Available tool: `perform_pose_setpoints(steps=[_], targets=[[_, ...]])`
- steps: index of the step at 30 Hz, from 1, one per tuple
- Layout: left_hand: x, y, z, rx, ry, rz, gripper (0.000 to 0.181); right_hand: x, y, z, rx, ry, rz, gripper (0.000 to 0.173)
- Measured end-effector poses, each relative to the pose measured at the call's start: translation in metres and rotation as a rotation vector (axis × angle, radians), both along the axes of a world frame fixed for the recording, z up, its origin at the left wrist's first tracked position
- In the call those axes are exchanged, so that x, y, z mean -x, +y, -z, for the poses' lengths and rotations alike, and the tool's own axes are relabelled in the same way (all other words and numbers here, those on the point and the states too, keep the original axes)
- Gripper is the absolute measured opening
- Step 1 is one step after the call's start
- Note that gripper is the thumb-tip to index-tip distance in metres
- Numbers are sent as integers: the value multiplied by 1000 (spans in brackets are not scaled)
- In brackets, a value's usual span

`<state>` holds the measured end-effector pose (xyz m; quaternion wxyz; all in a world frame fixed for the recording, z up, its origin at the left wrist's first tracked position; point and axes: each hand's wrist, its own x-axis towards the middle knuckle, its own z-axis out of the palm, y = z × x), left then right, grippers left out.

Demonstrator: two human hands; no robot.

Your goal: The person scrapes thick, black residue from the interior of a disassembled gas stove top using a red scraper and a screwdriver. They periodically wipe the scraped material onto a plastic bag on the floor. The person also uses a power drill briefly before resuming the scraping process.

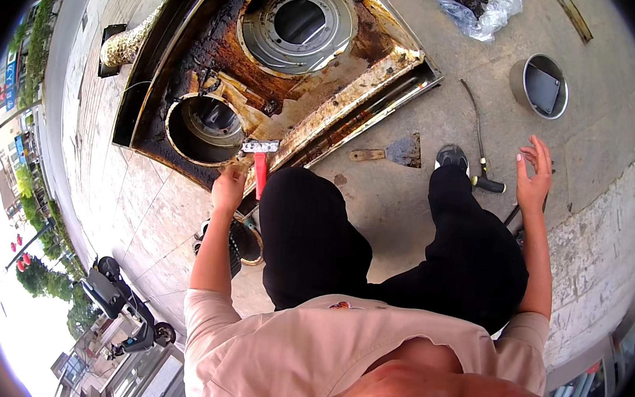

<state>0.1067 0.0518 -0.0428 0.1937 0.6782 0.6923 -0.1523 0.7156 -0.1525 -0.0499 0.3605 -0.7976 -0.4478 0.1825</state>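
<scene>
A grease-caked, rusty metal housing, apparently a range hood, lies before me with two round openings. My left hand is at its near edge, just below the smaller opening. The fingers are bent there, and whether they grip the edge is unclear. Beside this hand, a scraper with a red handle and a grimy metal head rests across the housing's rim, close to my knee. My right hand hangs above the floor at the right, fingers apart and nothing in them.
On the concrete floor lie a wide putty knife and a bent rod tool with a black handle. A steel pot holds a dark flat object. Farther off is a plastic bag with dark grime. An electric scooter stands at left.
</scene>
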Motion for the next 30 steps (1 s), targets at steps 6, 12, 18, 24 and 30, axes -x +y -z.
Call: perform_pose_setpoints(steps=[6,12,18,24,30], targets=[[30,-61,35,159,38,-119,51,4,155,-20,-186,136,-170,40],[25,-55,47,306,122,-24,54,27,366,-55,-303,247,-484,38],[16,-59,64,257,160,-107,57,60,543,-60,-427,227,-608,43],[3,-87,65,-61,93,-394,37,108,579,-85,-380,-187,-589,44],[-34,-116,10,-129,-1,-549,33,139,584,-86,-344,-453,-513,45]])
